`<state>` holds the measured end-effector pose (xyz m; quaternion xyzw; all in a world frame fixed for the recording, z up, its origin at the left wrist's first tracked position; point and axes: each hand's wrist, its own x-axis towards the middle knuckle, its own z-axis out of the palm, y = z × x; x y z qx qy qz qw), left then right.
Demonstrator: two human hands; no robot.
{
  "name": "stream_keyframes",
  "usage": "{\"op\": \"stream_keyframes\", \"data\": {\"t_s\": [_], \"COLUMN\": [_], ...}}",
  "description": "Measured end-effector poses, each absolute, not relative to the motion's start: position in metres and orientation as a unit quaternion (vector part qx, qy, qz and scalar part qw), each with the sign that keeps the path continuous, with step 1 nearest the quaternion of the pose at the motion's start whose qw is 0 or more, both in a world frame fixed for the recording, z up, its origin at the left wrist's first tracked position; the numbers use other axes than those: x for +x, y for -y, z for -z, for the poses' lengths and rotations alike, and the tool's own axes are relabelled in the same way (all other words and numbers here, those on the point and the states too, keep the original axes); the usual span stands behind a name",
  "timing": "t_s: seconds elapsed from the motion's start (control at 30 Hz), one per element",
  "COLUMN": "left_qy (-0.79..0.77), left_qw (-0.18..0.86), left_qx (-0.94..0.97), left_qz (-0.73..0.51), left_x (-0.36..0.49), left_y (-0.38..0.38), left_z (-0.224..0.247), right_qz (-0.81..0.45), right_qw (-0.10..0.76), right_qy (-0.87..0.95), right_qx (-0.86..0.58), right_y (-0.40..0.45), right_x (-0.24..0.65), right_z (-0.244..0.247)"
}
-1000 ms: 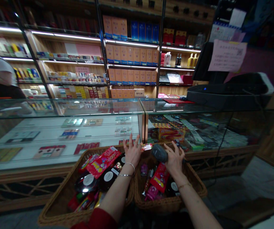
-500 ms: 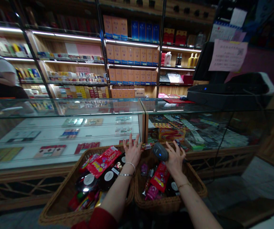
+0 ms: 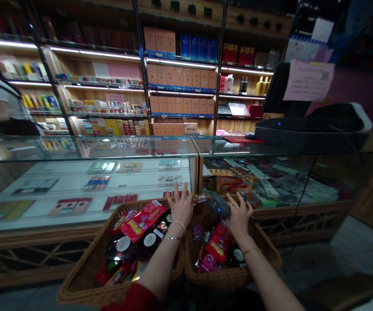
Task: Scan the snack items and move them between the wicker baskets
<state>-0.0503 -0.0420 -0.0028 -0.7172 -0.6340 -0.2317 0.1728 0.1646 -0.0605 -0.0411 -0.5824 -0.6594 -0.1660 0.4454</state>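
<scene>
My left hand (image 3: 180, 211) is over the right back corner of the left wicker basket (image 3: 82, 263). Its outer fingers are spread. A small, colourful wrapped tube (image 3: 201, 198) sticks out at its thumb side, seemingly pinched there; the grip itself is hidden. In my right hand (image 3: 239, 216) is a dark grey barcode scanner (image 3: 219, 206), its blue light on and its head pointing left towards the tube. Some right-hand fingers are stretched out. Red candy bags (image 3: 144, 219) and round dark containers (image 3: 149, 242) with white labels fill the left basket. Another red bag (image 3: 219, 244) lies in the right basket (image 3: 228, 278).
Glass display counters (image 3: 134, 149) run behind the baskets, with flat packs inside. A dark cash register (image 3: 309, 129) with a pink notice (image 3: 308, 82) stands on the right. Boxes and bottles line the lit shelves (image 3: 181, 77). A person (image 3: 1, 99) is behind the counter at far left.
The view has shifted slightly. Both hands stay nearly in place, with the scanner turned a little and shifted slightly right. The person at far left has changed posture.
</scene>
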Motion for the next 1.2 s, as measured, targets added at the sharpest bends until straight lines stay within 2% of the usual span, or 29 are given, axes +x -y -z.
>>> {"op": "stream_keyframes", "data": {"t_s": [0.6, 1.2], "left_qy": [0.651, 0.675], "left_qw": [0.133, 0.124], "left_qx": [-0.710, -0.702], "left_qz": [0.233, 0.189], "left_x": [-0.069, -0.157], "left_y": [0.047, 0.113], "left_z": [-0.029, -0.035], "right_qz": [0.160, 0.158], "right_qw": [0.434, 0.410], "right_qy": [0.665, 0.690], "right_qx": [-0.586, -0.575], "right_y": [0.064, 0.073], "right_x": [0.161, 0.140], "right_z": [0.014, 0.020]}}
